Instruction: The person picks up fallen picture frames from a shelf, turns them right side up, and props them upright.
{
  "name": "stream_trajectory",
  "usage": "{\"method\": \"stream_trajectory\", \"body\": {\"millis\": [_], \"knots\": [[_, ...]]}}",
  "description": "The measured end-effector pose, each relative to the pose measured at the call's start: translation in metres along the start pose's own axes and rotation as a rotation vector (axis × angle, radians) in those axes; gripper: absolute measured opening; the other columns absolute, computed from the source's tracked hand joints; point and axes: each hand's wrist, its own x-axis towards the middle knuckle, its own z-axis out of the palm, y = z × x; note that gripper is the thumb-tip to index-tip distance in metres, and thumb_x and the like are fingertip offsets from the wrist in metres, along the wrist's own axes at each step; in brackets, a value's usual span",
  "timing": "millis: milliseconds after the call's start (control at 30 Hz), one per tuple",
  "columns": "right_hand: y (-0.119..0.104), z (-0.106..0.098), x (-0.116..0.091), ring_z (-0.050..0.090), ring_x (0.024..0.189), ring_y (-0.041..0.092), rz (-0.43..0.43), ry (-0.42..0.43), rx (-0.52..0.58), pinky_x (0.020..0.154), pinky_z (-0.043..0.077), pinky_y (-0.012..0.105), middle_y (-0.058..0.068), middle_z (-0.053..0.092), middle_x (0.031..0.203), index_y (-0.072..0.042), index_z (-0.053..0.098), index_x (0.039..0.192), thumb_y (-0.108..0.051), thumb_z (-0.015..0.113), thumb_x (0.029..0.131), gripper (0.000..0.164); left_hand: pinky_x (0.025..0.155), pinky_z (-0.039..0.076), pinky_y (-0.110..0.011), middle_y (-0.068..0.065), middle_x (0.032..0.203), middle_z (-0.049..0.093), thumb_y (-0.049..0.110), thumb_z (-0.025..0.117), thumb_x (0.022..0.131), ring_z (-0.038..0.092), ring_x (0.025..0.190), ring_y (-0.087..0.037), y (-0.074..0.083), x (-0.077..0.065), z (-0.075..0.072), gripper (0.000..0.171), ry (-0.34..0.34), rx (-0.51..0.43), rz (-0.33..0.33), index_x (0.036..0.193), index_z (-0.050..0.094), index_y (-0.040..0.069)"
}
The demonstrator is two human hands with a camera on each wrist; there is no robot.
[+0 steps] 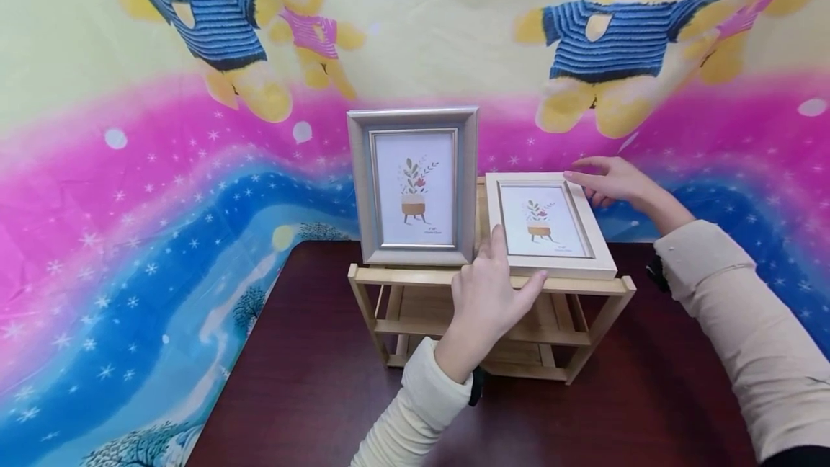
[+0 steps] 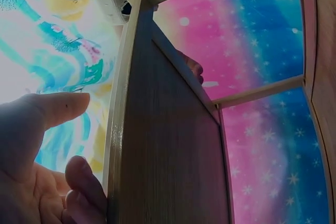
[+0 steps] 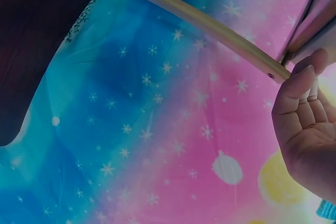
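Table point(image 1: 292, 373) | rack point(image 1: 551, 336) | grey frame point(image 1: 418, 186) upright | 2 hands point(image 1: 488, 290) point(image 1: 612, 180) at white frame point(image 1: 545, 220)

On the table point(image 1: 298, 359), before the backdrop point(image 1: 415, 49): a rack point(image 1: 408, 277). On top of it: upright frame point(image 1: 418, 189) at left, second frame point(image 1: 541, 218) just beside, at right.

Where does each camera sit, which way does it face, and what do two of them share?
Head: on the head, facing forward and down at a wooden rack with a grey frame and a cream frame; left hand, right hand and sleeves show.
Left wrist: on that wrist, facing the rack, backdrop beyond; left hand lower left, a sleeve above.
Right wrist: on that wrist, facing the backdrop past a rack bar; right hand at right edge.
Head and right wrist share the right hand, rack, backdrop and dark tabletop.
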Motion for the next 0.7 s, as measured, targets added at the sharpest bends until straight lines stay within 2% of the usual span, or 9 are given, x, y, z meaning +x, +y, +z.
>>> {"method": "stream_trajectory", "body": {"millis": [133,233,400,533,700], "knots": [[0.004,0.003,0.004,0.057,0.065,0.018,0.012,-0.024,0.019,0.058,0.048,0.032,0.011,0.053,0.081,0.004,0.024,0.141,-0.057,0.049,0.085,0.086,0.036,0.027,-0.022,-0.005,0.090,0.065,0.055,0.058,0.079,0.043,0.043,-0.013,0.001,0.002,0.000,0.075,-0.010,0.031,-0.005,0.133,0.042,0.006],[0.007,0.005,0.007,0.058,0.067,0.017,0.016,-0.035,0.041,0.060,0.049,0.031,0.018,0.055,0.092,0.004,0.024,0.141,-0.057,0.048,0.085,0.086,0.036,0.026,-0.022,-0.004,0.079,0.063,0.051,0.059,0.081,0.038,0.041,-0.011,0.001,0.003,0.000,0.071,-0.017,0.048,-0.001,0.133,0.043,0.005],[0.010,0.006,0.009,0.061,0.072,0.015,0.019,-0.052,0.076,0.064,0.051,0.030,0.028,0.050,0.116,0.005,0.026,0.140,-0.059,0.046,0.085,0.086,0.036,0.026,-0.022,-0.006,0.085,0.065,0.044,0.059,0.084,0.037,0.041,-0.010,0.001,0.005,-0.001,0.064,-0.009,0.063,0.022,0.131,0.046,0.003],[0.010,0.007,0.009,0.061,0.071,0.015,0.014,-0.054,0.093,0.064,0.051,0.030,0.027,0.052,0.114,0.006,0.029,0.139,-0.055,0.047,0.086,0.082,0.036,0.027,-0.022,-0.007,0.090,0.066,0.043,0.059,0.085,0.037,0.042,-0.010,0.002,0.006,-0.001,0.063,-0.014,0.059,0.017,0.131,0.046,0.002],[0.011,0.007,0.009,0.059,0.067,0.015,-0.002,-0.054,0.111,0.064,0.051,0.031,0.018,0.057,0.103,0.006,0.032,0.136,-0.045,0.051,0.089,0.071,0.036,0.027,-0.021,-0.007,0.093,0.066,0.043,0.059,0.084,0.037,0.041,-0.009,0.002,0.006,-0.002,0.063,-0.017,0.061,0.012,0.131,0.046,0.001]]}}
